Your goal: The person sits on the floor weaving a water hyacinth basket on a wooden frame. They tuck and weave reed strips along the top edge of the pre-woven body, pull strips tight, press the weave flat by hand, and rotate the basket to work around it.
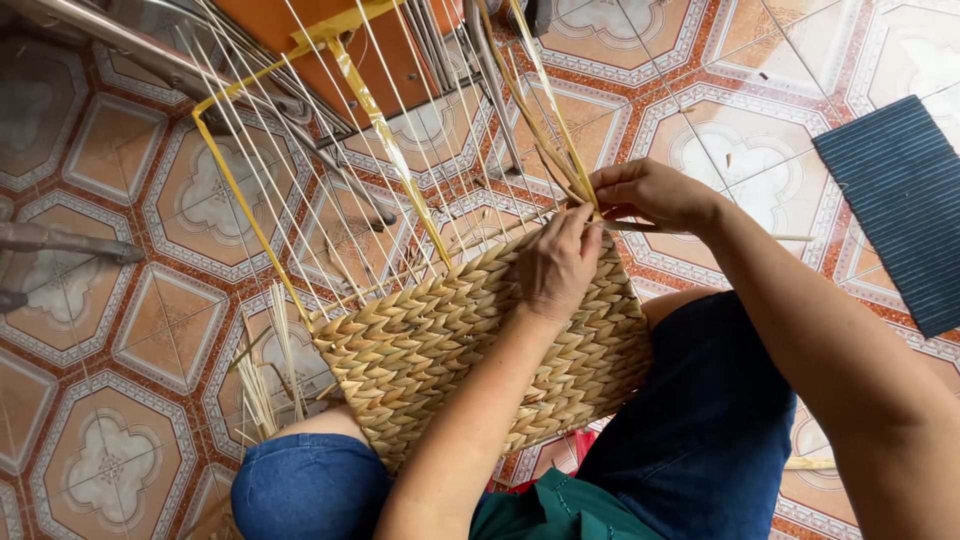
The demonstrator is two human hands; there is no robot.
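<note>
Two bare hands at a half-woven straw basket [470,350], propped on the lap in blue jeans. Left hand [556,262] flat on the woven top edge, fingers loose, gripping nothing. Right hand [648,192] pinching thin straw strands [545,110] just above it. Dark ribbed mat [900,200] on the patterned tile floor [110,300], well apart.

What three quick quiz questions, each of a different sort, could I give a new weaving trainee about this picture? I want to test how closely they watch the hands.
1. True or false: the left hand lies flat on the woven panel.
2. Multiple choice: the right hand pinches A) a metal chair leg, B) straw strands at the panel's upper edge, C) the dark ribbed mat.
3. What colour is the frame that the thin upright strands run up to?

Key: 1 true. 2 B. 3 yellow.
</note>
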